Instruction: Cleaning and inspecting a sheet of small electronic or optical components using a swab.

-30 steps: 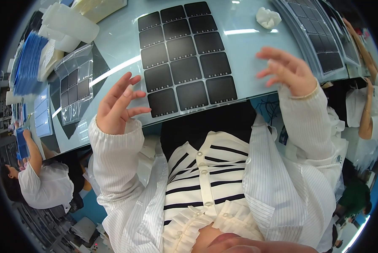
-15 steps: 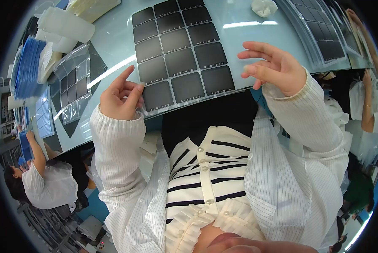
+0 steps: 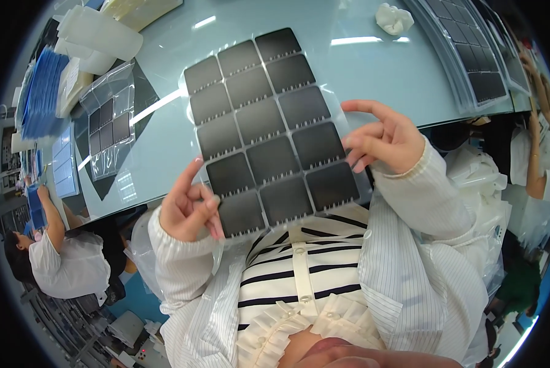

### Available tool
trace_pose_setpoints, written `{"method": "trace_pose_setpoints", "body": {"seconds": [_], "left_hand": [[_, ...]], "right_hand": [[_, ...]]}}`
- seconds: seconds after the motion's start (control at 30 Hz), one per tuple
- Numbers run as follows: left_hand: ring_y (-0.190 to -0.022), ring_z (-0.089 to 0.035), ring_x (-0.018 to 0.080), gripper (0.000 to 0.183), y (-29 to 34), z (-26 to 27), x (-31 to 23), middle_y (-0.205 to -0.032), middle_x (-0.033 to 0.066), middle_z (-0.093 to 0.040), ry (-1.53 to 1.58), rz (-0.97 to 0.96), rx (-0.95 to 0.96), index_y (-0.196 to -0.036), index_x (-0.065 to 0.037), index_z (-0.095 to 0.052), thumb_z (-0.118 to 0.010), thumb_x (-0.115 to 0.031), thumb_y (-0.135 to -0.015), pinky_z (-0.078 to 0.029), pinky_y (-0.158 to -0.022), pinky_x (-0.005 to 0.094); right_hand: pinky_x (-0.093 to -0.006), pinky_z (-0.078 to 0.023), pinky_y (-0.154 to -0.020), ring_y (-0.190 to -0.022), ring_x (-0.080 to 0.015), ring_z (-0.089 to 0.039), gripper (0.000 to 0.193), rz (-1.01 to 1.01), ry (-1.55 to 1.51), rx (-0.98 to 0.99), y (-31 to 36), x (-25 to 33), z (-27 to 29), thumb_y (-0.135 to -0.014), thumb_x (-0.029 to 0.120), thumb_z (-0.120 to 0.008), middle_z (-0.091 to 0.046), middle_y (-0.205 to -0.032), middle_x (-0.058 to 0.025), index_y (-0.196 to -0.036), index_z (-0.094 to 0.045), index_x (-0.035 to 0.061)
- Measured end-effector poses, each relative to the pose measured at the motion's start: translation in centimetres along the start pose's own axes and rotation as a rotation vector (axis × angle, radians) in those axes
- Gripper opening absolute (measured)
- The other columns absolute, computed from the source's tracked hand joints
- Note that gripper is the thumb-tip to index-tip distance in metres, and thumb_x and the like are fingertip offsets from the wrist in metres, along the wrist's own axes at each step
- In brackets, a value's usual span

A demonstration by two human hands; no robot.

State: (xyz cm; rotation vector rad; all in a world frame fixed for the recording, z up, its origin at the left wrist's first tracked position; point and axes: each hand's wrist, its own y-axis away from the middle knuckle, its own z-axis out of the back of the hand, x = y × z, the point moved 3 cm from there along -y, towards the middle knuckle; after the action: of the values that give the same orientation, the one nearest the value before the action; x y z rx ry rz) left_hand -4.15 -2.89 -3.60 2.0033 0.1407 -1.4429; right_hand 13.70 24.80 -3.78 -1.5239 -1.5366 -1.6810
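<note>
Between my two hands is a clear sheet (image 3: 269, 161) bearing several dark, rounded rectangles in three columns, each with a row of small pale marks along its lower edge. It is raised off the table and tilted, its near edge hanging over the table's front. My left hand (image 3: 189, 205) pinches the lower left edge between thumb and fingers. My right hand (image 3: 388, 138) grips the right edge about halfway up, its index finger stretched out along the sheet.
A stack of similar dark-panelled sheets (image 3: 471, 67) lies at the right. A crumpled white wad (image 3: 394, 19) is at the back. To the left are a clear film with dark panels (image 3: 112, 126), translucent plastic cups (image 3: 103, 37) and stacked blue sheets (image 3: 40, 92). A co-worker (image 3: 66, 264) sits at far left.
The panelled sheet has come up off the table and toward me. My right hand has moved left onto its edge; my left hand has moved nearer me with it.
</note>
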Motion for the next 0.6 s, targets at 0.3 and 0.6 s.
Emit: {"method": "trace_pose_setpoints", "body": {"seconds": [0.3,0.6], "left_hand": [[-0.06,-0.066,0.0161,0.091,2.4,0.5,1.7,-0.067,0.0079,-0.058,-0.096,-0.017,0.167,-0.146,-0.009,0.012,-0.051,0.011,-0.083,-0.054,-0.054,0.0241],[-0.064,-0.067,0.0187,0.094,2.4,0.9,1.2,-0.069,0.0103,-0.061,-0.016,0.005,0.249,-0.145,-0.009,0.015,-0.052,0.011,-0.082,-0.055,-0.057,0.0255]], "right_hand": [[-0.0223,-0.054,-0.059,-0.068,-0.0171,-0.067,0.055,-0.033,0.203,0.173,1.9,0.2,-2.3,-0.081,-0.008,-0.059,-0.067,-0.077,-0.0121,-0.132,-0.039,-0.0058],[-0.0208,-0.054,-0.06,-0.067,-0.0156,-0.067,0.053,-0.022,0.196,0.144,3.1,1.5,-2.6,-0.079,-0.011,-0.058,-0.067,-0.077,-0.0113,-0.128,-0.041,-0.0076]]}}
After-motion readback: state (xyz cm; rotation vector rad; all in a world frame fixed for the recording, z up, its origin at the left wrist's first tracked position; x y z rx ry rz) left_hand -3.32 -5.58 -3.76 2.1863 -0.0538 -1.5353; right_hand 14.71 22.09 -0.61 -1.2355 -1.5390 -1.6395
